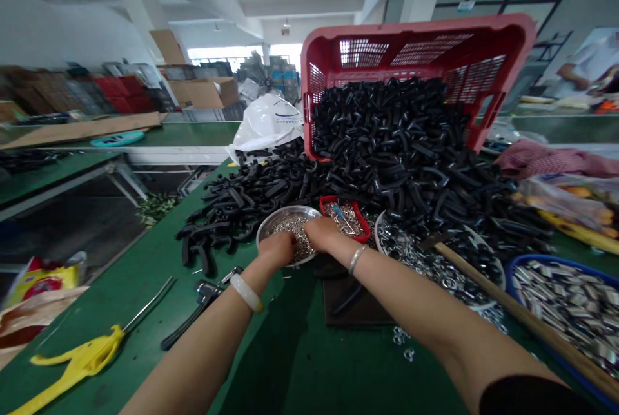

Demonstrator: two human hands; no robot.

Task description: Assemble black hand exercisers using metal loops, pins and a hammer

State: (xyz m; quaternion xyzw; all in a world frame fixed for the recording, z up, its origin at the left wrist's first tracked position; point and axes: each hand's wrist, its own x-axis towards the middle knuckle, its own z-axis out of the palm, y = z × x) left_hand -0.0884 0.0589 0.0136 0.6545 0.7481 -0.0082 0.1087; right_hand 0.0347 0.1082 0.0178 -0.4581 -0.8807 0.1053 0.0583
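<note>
My left hand (278, 248) and my right hand (321, 234) are both over a round metal bowl (267, 222) of small metal parts (300, 227). The fingers of each hand are curled closed down at the parts; what they hold, if anything, is hidden. Close behind my right hand stands a small red tray (363, 225) with pin-like metal pieces and a blue-handled tool (339, 212). Beside my left forearm lies a black handle with a metal end (206, 302). Under my right forearm is a dark flat plate (333, 305) with a black handle on it.
A pink-red crate (420, 29) lies tipped, spilling black handles (382, 125) across the green table (290, 363). A yellow air blow gun (89, 356) lies left. At right are a wooden-handled hammer (512, 305), metal rings (435, 273) and a blue basin (511, 267) of metal pieces.
</note>
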